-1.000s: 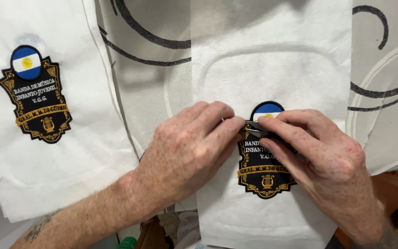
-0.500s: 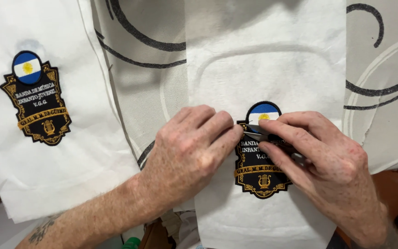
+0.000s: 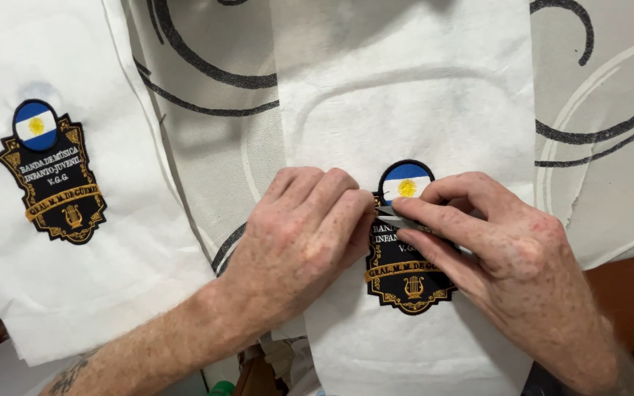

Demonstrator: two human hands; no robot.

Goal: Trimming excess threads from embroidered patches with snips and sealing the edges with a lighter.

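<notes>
While left hand (image 3: 299,238) presses white fabric (image 3: 405,95), right hand (image 3: 504,253) pinches small snips (image 3: 394,215) over embroidered badge (image 3: 405,275), second badge (image 3: 53,172) well apart

Bright, even light falls from above, with no glare on the white cloth (image 3: 405,95). Soft, short shadows lie under both hands and along the cloth folds. Focus is sharp across the middle; the lower corners are dim and slightly soft.

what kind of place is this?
Likely a small embroidery or sewing workshop: two embroidered badges, one to the left and one under the hands, each on white backing fabric, with small metal snips in the right hand.
</notes>
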